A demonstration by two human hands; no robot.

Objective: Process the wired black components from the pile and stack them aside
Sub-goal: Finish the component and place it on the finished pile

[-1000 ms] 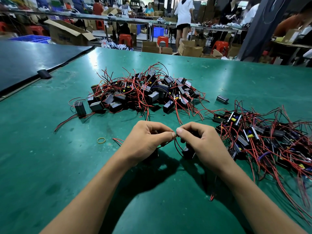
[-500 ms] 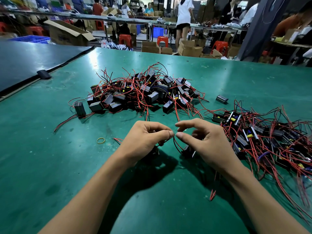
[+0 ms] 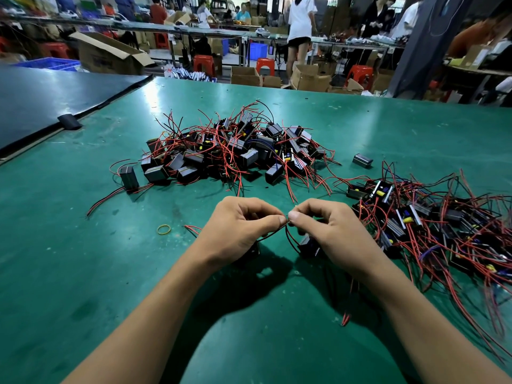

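Observation:
A pile of black box components with red and black wires (image 3: 232, 153) lies in the middle of the green table (image 3: 83, 273). A second heap of wired components (image 3: 432, 225) spreads at the right. My left hand (image 3: 238, 231) and my right hand (image 3: 329, 234) meet fingertip to fingertip above the table, each pinching thin wire ends between thumb and forefinger. A black component (image 3: 309, 246) hangs under my right hand, partly hidden by it. Another dark piece under my left hand is mostly hidden.
A yellow rubber band (image 3: 163, 229) lies left of my hands. One loose black component (image 3: 362, 160) sits between the two heaps, another (image 3: 129, 177) stands at the pile's left edge. A dark mat (image 3: 41, 103) covers the far left. Boxes, stools and people are beyond the table.
My right hand's fingers spread slightly half a second ago and have closed again onto the wire ends. Both hands stay in the same place.

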